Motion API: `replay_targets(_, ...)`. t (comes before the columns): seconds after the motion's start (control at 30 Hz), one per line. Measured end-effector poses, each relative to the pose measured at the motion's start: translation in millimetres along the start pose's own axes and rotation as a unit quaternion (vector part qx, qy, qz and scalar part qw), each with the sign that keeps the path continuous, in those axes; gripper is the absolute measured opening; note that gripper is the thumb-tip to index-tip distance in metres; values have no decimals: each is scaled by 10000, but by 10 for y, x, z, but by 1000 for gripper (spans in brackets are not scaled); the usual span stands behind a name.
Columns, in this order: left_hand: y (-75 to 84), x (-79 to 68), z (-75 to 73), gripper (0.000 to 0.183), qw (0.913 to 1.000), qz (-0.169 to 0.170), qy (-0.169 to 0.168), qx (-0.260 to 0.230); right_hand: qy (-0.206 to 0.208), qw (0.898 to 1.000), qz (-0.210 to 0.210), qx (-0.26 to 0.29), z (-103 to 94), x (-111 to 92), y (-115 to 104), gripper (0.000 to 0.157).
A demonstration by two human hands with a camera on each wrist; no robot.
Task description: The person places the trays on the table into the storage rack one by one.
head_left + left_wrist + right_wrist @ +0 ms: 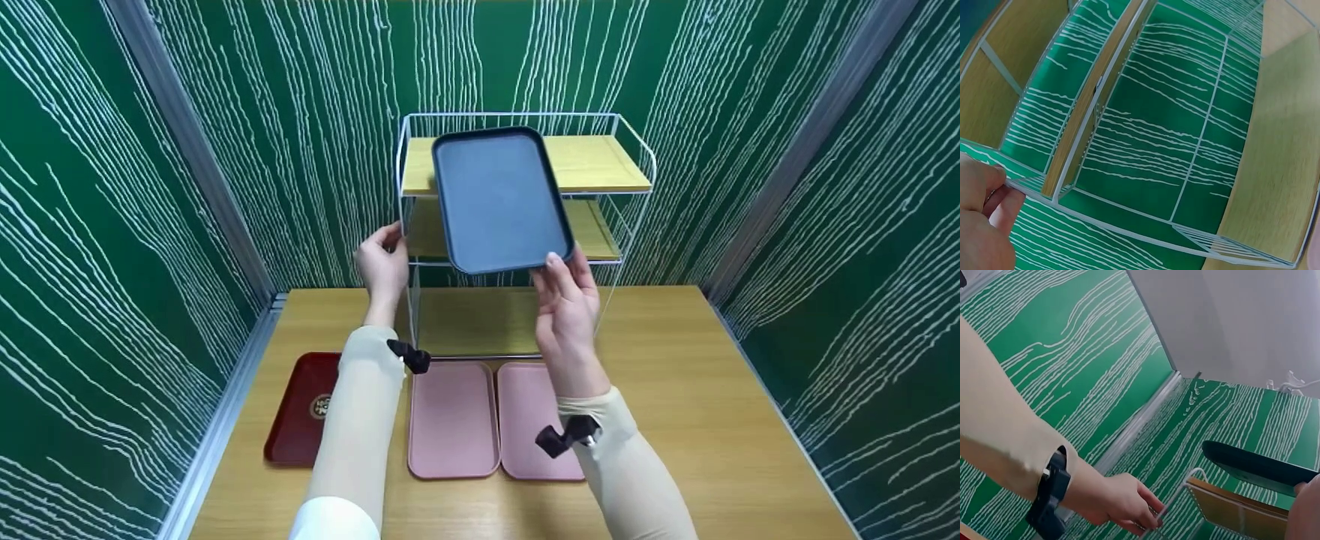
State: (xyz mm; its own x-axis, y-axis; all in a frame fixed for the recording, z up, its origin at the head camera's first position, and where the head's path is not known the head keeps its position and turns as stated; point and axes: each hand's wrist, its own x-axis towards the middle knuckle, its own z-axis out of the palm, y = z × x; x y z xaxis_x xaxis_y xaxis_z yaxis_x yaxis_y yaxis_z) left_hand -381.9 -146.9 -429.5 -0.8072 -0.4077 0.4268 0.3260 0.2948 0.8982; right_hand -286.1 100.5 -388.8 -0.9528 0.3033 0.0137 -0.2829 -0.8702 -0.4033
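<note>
My right hand (570, 311) pinches the lower right corner of a dark blue-grey tray (501, 199), thumb on its face. The tray is tilted toward the head camera and overlaps the top and middle boards of a white wire shelf rack (525, 115). In the right wrist view the tray (1258, 467) shows edge-on, just above the top board (1235, 503). At the rack's left side, my left hand (383, 262) grips the white wire upright between thumb and fingers. The left wrist view shows this hand (988, 216) at the wire, beside the rack's middle board (1081, 107).
Two pink trays (454, 420) lie side by side on the wooden table (720, 420) before the rack. A dark red tray (296, 420) with a round gold emblem lies to their left, partly behind the left sleeve. Green walls (847, 247) with white lines enclose the table.
</note>
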Motion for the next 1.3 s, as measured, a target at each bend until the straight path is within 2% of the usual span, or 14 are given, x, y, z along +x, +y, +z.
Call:
replay_targets(0.37, -32, -15, -7, 21, 9998, 216, 32, -13, 566, 9979, 106, -298, 309, 121, 245, 42)
replay_targets(0.53, -35, -11, -1, 20, 9998, 204, 85, -11, 564, 9975, 168, -400, 402, 206, 327, 49)
replay_targets(0.7, -28, -6, 6, 19, 9998, 162, 129, -9, 291, 9981, 129, -531, 483, 250, 360, 49)
replay_targets(0.83, -27, 11, 20, 19, 9993, 308, 218, 52, -108, 9965, -52, -828, 465, 273, 366, 47)
replay_targets(0.9, -26, 13, 25, 18, 9991, 333, 249, 48, -343, 9923, -292, -1158, 404, 276, 374, 50)
replay_targets(0.97, -25, 9, 26, 18, 9992, 313, 255, 35, -554, 9813, -772, -1672, 320, 269, 387, 57)
replay_targets(1.03, -24, 3, 26, 18, 9993, 280, 241, 14, -777, 9563, -1550, -2355, 221, 256, 399, 61)
replay_targets(1.07, -25, 2, 26, 18, 9993, 276, 234, 1, -900, 9361, -2031, -2726, 175, 247, 403, 62)
replay_targets(1.1, -25, 0, 26, 19, 9994, 274, 228, -12, -1027, 9096, -2563, -3105, 134, 240, 405, 63)
replay_targets(1.13, -23, -2, 24, 19, 9994, 277, 221, -31, -1148, 8755, -3107, -3519, 97, 237, 407, 62)
replay_targets(1.2, -23, 0, 22, 19, 9993, 290, 217, -56, -1444, 7944, -4127, -4215, 36, 236, 415, 59)
replay_targets(1.27, -24, 5, 20, 19, 9992, 309, 229, -78, -1808, 7126, -4876, -4709, -4, 242, 429, 57)
replay_targets(1.3, -26, 7, 18, 19, 9992, 307, 236, -85, -2010, 6756, -5132, -4898, -23, 248, 441, 57)
